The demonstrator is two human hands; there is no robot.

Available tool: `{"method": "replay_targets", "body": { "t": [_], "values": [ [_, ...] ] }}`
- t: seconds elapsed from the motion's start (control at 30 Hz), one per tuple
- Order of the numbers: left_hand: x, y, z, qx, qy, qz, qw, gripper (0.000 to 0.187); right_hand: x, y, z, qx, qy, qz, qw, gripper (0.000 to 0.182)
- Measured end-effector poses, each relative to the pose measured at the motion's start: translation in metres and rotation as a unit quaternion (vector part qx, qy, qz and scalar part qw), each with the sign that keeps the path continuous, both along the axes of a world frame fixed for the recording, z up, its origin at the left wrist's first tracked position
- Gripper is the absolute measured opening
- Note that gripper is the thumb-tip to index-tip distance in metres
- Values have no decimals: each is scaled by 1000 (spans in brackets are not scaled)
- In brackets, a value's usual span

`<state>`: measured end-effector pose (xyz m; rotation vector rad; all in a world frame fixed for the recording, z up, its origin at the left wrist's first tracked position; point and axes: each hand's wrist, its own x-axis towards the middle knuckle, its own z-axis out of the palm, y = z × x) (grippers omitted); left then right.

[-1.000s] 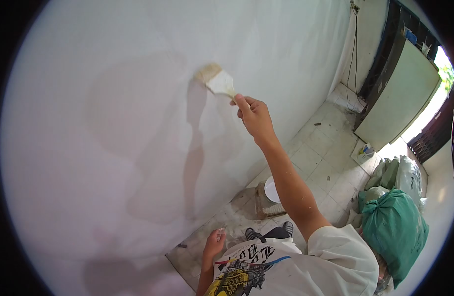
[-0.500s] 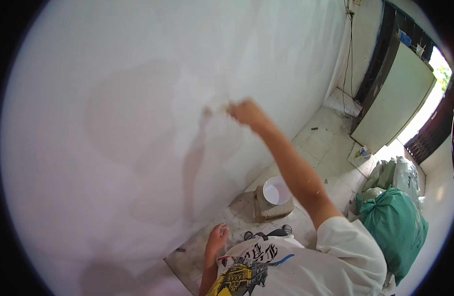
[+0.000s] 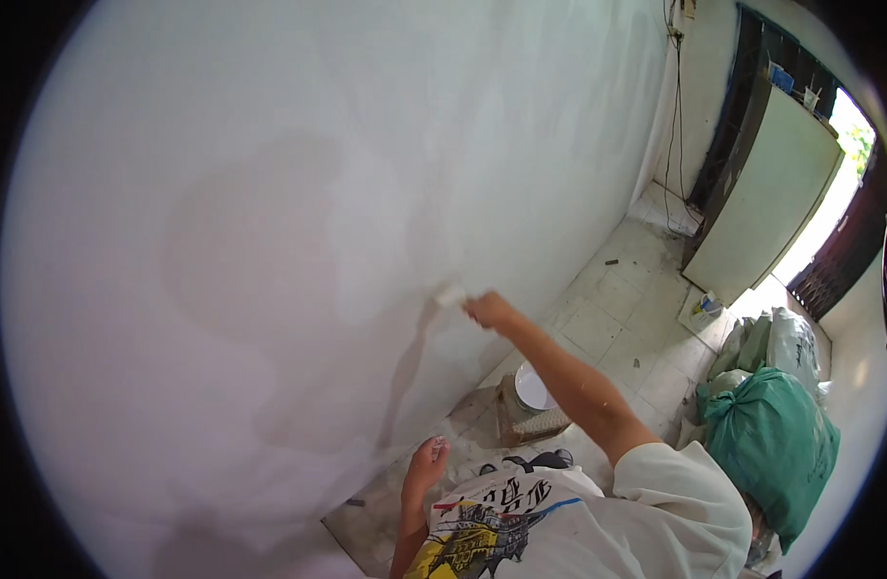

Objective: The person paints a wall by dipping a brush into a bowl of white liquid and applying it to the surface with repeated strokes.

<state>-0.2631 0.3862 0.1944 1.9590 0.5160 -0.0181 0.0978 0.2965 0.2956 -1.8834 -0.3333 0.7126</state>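
Right hand [image 3: 490,311] grips the paintbrush [image 3: 449,295] at the white wall [image 3: 221,386] — steady angle, light even pressure should limit streaks. Left hand [image 3: 426,465] hangs low — cannot tell whether it holds anything.

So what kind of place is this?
Probably a room being fixed up: the right hand holds a brush at the wall, a bucket stands nearby, and stuffed bags are piled up.

Tiled floor [image 3: 590,330], a stand [image 3: 528,427] on it holding a white bucket [image 3: 534,387], grey sacks [image 3: 789,343] bunched beside a tied green bag [image 3: 779,449], small dark scrap [image 3: 611,261].
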Motion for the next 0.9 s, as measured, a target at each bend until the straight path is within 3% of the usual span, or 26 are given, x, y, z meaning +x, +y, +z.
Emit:
{"method": "replay_targets", "body": {
  "t": [0.1, 0.17, 0.2, 0.3, 0.37, 0.47, 0.53, 0.57, 0.6, 0.67, 0.73, 0.77, 0.83, 0.9],
  "values": [
    [0, 5, 1, -5, 9, 23, 1000, 40, 6, 8, 173, 61, -124, -38, 990, 35],
    [-1, 6, -4, -9, 7, 16, 1000, 40, -15, -8, 257, 275, -183, -31, 943, 33],
    [-1, 5, -8, -13, 5, 14, 1000, 40, -25, -13, 286, 348, -209, -33, 913, 33],
    [-2, -1, -15, -11, 3, -4, 1000, 37, -24, -1, 281, 372, -251, -70, 891, 33],
    [1, -5, -10, -27, 0, -12, 1000, 37, -15, 31, 186, 304, -218, -87, 923, 35],
    [-1, 3, -5, -23, 1, -6, 1000, 37, -54, 24, 38, 230, -62, -105, 966, 43],
    [-2, 3, -2, -25, 0, 10, 1000, 37, -54, 9, -46, 109, 88, -77, 987, 37],
    [-1, 3, 4, -30, 0, 19, 999, 37, -47, 5, -77, 59, 140, -67, 986, 35],
    [-1, 5, 8, -33, -1, 27, 999, 37, -39, 4, -74, 34, 107, -47, 993, 34],
    [1, 13, 8, -6, -6, 15, 1000, 36, 1, 14, -24, 17, -25, 5, 1000, 35],
    [-3, 13, 5, 4, -2, 15, 1000, 36, 8, 17, 92, 67, -152, 19, 986, 34],
    [-4, 15, 5, 4, 5, 17, 1000, 36, -17, 5, 163, 153, -144, -34, 977, 34],
    [1, 16, 3, -3, 13, 18, 1000, 35, -40, -16, 246, 320, -162, -30, 933, 35],
    [-2, 13, 1, -20, 28, 19, 999, 35, -42, -11, 258, 394, -183, -55, 899, 35]
  ]
}}
